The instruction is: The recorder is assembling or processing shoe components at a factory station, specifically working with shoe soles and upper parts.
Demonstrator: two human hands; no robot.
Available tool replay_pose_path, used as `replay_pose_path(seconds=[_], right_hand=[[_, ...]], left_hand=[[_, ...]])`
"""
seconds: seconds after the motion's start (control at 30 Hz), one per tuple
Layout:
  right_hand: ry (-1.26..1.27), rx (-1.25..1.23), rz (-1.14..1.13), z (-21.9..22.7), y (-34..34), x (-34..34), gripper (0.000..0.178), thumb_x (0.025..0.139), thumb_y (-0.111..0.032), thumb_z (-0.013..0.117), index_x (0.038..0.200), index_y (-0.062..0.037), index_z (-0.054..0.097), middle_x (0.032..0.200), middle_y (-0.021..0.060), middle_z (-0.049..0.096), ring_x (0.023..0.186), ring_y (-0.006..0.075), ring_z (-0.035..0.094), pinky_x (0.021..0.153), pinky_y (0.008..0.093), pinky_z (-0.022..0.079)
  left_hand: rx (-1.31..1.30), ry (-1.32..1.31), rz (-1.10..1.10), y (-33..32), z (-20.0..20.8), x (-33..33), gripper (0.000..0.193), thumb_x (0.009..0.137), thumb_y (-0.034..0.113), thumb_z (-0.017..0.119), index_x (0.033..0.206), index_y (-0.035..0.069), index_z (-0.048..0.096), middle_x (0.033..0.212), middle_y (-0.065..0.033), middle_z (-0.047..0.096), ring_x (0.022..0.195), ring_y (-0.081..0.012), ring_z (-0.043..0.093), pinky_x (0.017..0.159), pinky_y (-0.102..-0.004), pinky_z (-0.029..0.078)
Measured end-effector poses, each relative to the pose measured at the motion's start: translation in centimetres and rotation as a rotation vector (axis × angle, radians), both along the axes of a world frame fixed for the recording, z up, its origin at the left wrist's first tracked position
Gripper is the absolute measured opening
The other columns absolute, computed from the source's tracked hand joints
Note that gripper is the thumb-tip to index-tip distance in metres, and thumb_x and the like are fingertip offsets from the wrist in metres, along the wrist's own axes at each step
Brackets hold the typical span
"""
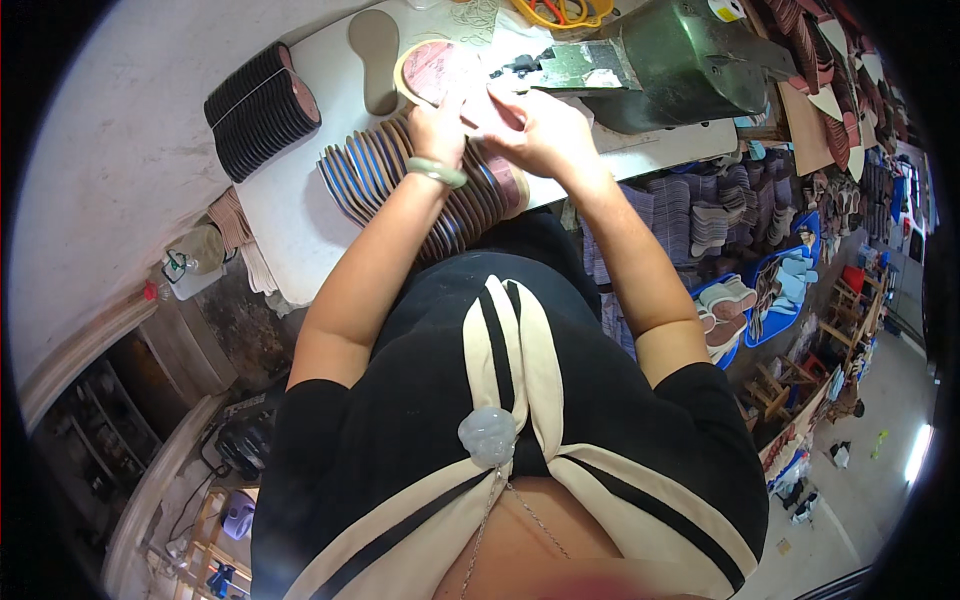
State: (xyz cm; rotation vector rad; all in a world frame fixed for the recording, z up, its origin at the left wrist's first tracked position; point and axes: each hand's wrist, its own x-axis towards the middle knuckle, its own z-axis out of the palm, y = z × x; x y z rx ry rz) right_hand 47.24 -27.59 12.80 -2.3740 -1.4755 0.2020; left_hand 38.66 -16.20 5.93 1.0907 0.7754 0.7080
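Note:
Under the bright light at the sewing machine, a shoe sole with a pink top and a pale rim is held between both hands. My left hand, with a pale green bangle on its wrist, closes on the sole's near side. My right hand has its thumb and fingers on the sole's right part, close beside the machine's narrow arm. Glare washes out the fingertips there. Just below the hands, a long row of similar soles stands on edge, leaning together against my body.
A tied bundle of black soles and a single grey-brown sole lie on the white table. A yellow basket sits at the back. Right of the table are stacked soles and blue crates of footwear parts.

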Motion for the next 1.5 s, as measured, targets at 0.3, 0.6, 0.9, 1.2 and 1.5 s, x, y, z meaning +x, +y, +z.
replay_pose_path(seconds=[0.3, 0.6, 0.9, 1.2, 1.5], right_hand=[[1.933, 0.721, -0.629, -0.7, -3.7, -0.1, 0.034, 0.093, -0.018, 0.049, 0.119, 0.0035, 0.051, 0.099, 0.0118, 0.063, 0.088, 0.0178, 0.062, 0.077, 0.0288, 0.052], [1.772, 0.563, -0.560, -4.1, 0.5, -1.2, 0.021, 0.093, -0.019, 0.049, 0.092, 0.0000, 0.058, 0.075, 0.0046, 0.059, 0.058, 0.0093, 0.051, 0.050, 0.0206, 0.041], [1.722, 0.564, -0.506, -5.0, 2.7, 0.1, 0.026, 0.093, -0.022, 0.051, 0.084, 0.0003, 0.061, 0.063, 0.0004, 0.055, 0.046, 0.0059, 0.043, 0.041, 0.0171, 0.032], [1.384, 0.409, -0.419, -4.8, 1.2, 2.4, 0.030, 0.092, -0.029, 0.052, 0.082, -0.0027, 0.062, 0.062, 0.0020, 0.060, 0.045, 0.0051, 0.046, 0.043, 0.0178, 0.030], [1.440, 0.525, -0.391, -5.2, -2.0, -1.3, 0.031, 0.092, -0.025, 0.052, 0.096, 0.0036, 0.063, 0.083, 0.0085, 0.066, 0.068, 0.0140, 0.062, 0.064, 0.0246, 0.049]], left_hand=[[0.195, 0.394, 0.024, 1.2, -0.4, 4.8, 0.031, 0.087, 0.026, 0.055, 0.085, -0.004, 0.064, 0.075, -0.0132, 0.066, 0.070, -0.0197, 0.064, 0.062, -0.0325, 0.050], [1.566, 0.342, -0.575, 9.5, 2.4, 6.4, 0.063, 0.081, 0.046, 0.060, 0.127, 0.006, 0.045, 0.132, -0.0165, 0.042, 0.129, -0.0334, 0.031, 0.108, -0.0508, 0.019], [1.340, 0.717, -1.386, 11.2, 7.3, 8.5, 0.030, 0.087, 0.034, 0.057, 0.108, 0.015, 0.063, 0.102, -0.0096, 0.065, 0.097, -0.0276, 0.059, 0.083, -0.0394, 0.044], [1.126, 0.718, -1.107, 9.1, 5.1, 4.5, 0.042, 0.091, 0.039, 0.049, 0.126, 0.017, 0.052, 0.114, -0.0155, 0.061, 0.105, -0.0320, 0.057, 0.092, -0.0372, 0.043], [1.016, 0.527, -0.790, 7.0, 2.5, 3.1, 0.037, 0.090, 0.033, 0.048, 0.119, 0.012, 0.055, 0.106, -0.0139, 0.064, 0.093, -0.0275, 0.062, 0.084, -0.0358, 0.047]])
